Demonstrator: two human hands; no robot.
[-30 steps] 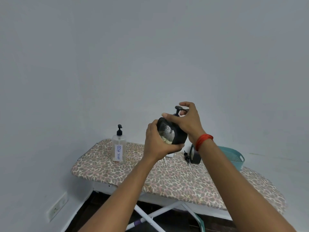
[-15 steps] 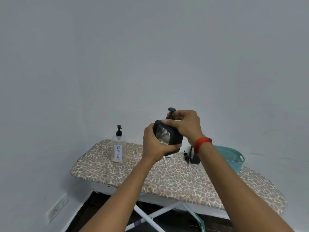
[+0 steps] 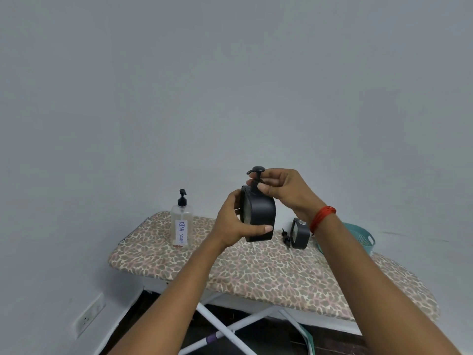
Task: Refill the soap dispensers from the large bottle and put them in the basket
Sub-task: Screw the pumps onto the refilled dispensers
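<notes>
The black dispenser [image 3: 259, 221] at frame centre
We gripped its body upright in our left hand [image 3: 231, 222]; our right hand [image 3: 284, 192] pinched the pump neck [image 3: 255, 182] directly above, on its vertical axis.

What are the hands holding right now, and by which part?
Both hold the black soap dispenser. The left hand grips its body from the side, and the right hand pinches the neck of its pump at the top.
</notes>
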